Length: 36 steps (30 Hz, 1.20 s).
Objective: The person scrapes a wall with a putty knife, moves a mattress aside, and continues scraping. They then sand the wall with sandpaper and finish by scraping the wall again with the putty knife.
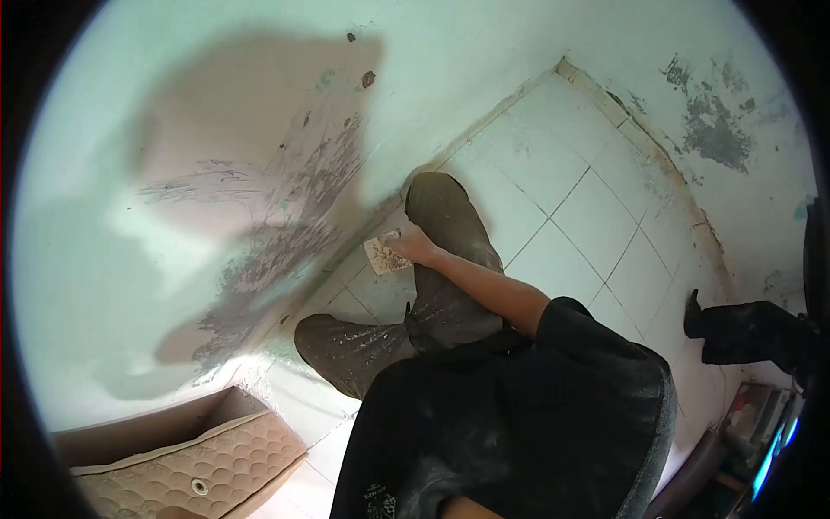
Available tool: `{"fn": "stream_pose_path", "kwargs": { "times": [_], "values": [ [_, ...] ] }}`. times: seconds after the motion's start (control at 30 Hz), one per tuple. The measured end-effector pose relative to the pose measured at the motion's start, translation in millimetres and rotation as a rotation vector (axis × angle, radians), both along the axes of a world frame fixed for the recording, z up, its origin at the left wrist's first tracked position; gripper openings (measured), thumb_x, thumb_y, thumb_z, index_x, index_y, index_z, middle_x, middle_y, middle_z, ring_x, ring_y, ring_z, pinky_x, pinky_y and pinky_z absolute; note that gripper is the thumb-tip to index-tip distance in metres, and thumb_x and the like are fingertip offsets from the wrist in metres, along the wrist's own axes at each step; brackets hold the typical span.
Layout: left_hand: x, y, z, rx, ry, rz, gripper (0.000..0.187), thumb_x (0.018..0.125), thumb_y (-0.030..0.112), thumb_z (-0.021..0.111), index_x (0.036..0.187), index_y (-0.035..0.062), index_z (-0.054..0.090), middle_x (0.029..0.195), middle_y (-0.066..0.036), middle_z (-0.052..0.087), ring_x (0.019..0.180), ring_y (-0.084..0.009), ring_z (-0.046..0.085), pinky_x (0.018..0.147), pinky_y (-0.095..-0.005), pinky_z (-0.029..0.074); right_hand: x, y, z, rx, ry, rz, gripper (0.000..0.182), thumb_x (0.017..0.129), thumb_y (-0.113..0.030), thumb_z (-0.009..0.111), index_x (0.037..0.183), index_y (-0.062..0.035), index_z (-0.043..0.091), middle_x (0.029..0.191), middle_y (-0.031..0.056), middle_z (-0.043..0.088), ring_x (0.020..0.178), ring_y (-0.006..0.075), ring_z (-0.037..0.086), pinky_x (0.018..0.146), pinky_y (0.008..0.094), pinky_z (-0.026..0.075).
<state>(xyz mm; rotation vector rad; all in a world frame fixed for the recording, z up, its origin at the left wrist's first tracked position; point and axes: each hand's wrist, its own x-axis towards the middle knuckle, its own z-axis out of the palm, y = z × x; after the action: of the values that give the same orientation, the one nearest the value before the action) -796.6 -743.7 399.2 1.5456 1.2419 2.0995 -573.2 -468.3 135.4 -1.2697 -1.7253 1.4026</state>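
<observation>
My right hand (417,246) is closed at the edge of a small, pale, square flat piece (378,259) with brownish crumbs or stains on it. The hand is beside my bent right knee, low by the foot of the wall. Its fingertips are partly hidden, and the piece is too small to name more exactly. Of my left arm, only a bit of forearm (471,509) shows below the black sleeve at the bottom edge; the left hand itself is out of sight.
The pale green wall (285,199) has grey, scraped patches and small holes. A beige quilted box (207,467) stands at lower left. White floor tiles (562,233) run to the corner. Dark cloth (743,333) and piled items (752,415) are at right.
</observation>
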Motion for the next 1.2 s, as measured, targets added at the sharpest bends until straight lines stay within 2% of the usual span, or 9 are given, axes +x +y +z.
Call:
{"fn": "stream_pose_path", "kwargs": {
  "times": [0.17,0.3,0.37,0.57,0.7,0.9,1.0,1.07,1.2],
  "values": [
    [2.4,2.8,-6.2,-0.051,0.003,-0.011,0.020,0.071,0.016,0.069,0.086,0.0068,0.059,0.084,-0.003,0.055,0.074,-0.0143,0.053,0.064,-0.0275,0.044,-1.6,-0.7,2.3,-0.009,-0.044,-0.054,0.041,0.082,-0.039,0.064,0.087,0.0023,0.066,0.077,0.0227,0.065,0.075,0.0381,0.063,0.069,0.0413,0.048],
    [1.9,2.9,-7.7,-0.053,0.007,0.006,0.018,0.072,0.016,0.068,0.083,0.0072,0.058,0.082,-0.002,0.054,0.073,-0.0133,0.052,0.063,-0.0268,0.044,-5.0,7.7,-13.9,0.021,-0.031,-0.023,0.044,0.081,-0.040,0.065,0.084,0.0033,0.065,0.078,0.0233,0.065,0.076,0.0378,0.063,0.069,0.0416,0.048],
    [0.2,1.4,-8.0,-0.056,0.014,0.020,0.017,0.072,0.017,0.068,0.082,0.0074,0.058,0.081,-0.001,0.053,0.072,-0.0128,0.052,0.062,-0.0264,0.043,-3.2,6.0,-8.6,-0.130,-0.064,-0.024,0.040,0.082,-0.034,0.067,0.089,0.0055,0.066,0.077,0.0183,0.066,0.070,0.0220,0.062,0.068,0.0371,0.047],
    [-5.3,-3.7,11.2,0.037,0.055,0.094,0.015,0.073,0.017,0.067,0.078,0.0080,0.056,0.078,0.000,0.052,0.071,-0.0114,0.051,0.061,-0.0254,0.043,-3.4,2.3,-8.6,0.063,-0.020,-0.044,0.040,0.083,-0.035,0.066,0.091,0.0044,0.066,0.078,0.0182,0.066,0.071,0.0225,0.063,0.069,0.0364,0.048],
    [-16.7,-20.0,68.9,0.350,0.179,0.169,0.015,0.073,0.018,0.067,0.076,0.0085,0.056,0.076,0.001,0.051,0.069,-0.0104,0.050,0.060,-0.0248,0.042,-1.7,5.1,-12.6,0.139,-0.103,0.036,0.038,0.082,-0.038,0.065,0.099,-0.0039,0.068,0.093,0.0184,0.067,0.090,0.0338,0.064,0.079,0.0384,0.049],
    [-25.1,-16.1,197.4,1.166,0.458,0.379,0.015,0.074,0.019,0.066,0.072,0.0091,0.054,0.073,0.003,0.049,0.067,-0.0089,0.049,0.058,-0.0237,0.042,-7.9,1.6,7.2,0.027,0.057,0.058,0.036,0.084,-0.034,0.066,0.095,0.0010,0.067,0.083,0.0145,0.069,0.076,0.0206,0.065,0.072,0.0339,0.050],
    [-37.8,36.4,237.4,1.332,0.511,0.502,0.016,0.075,0.019,0.066,0.070,0.0094,0.054,0.072,0.003,0.048,0.067,-0.0082,0.048,0.058,-0.0232,0.041,-25.7,9.2,39.9,0.016,0.271,0.011,0.036,0.086,-0.031,0.065,0.091,0.0041,0.067,0.077,0.0120,0.068,0.070,0.0140,0.062,0.069,0.0316,0.049],
    [-47.9,101.5,261.5,1.333,0.541,0.588,0.017,0.075,0.019,0.065,0.068,0.0096,0.053,0.071,0.004,0.048,0.066,-0.0077,0.048,0.057,-0.0229,0.041,-50.4,3.9,97.9,0.135,0.461,-0.128,0.033,0.087,-0.028,0.065,0.090,0.0056,0.067,0.075,0.0105,0.068,0.069,0.0090,0.059,0.066,0.0297,0.048],
    [-51.1,234.5,304.9,1.202,0.702,0.754,0.014,0.076,0.016,0.065,0.070,0.0095,0.053,0.070,0.004,0.047,0.063,-0.0078,0.047,0.055,-0.0233,0.040,-110.2,2.3,214.8,0.452,0.641,-0.249,0.028,0.088,-0.022,0.064,0.091,0.0060,0.067,0.076,0.0100,0.068,0.070,0.0094,0.059,0.065,0.0292,0.047]
  ]
}}
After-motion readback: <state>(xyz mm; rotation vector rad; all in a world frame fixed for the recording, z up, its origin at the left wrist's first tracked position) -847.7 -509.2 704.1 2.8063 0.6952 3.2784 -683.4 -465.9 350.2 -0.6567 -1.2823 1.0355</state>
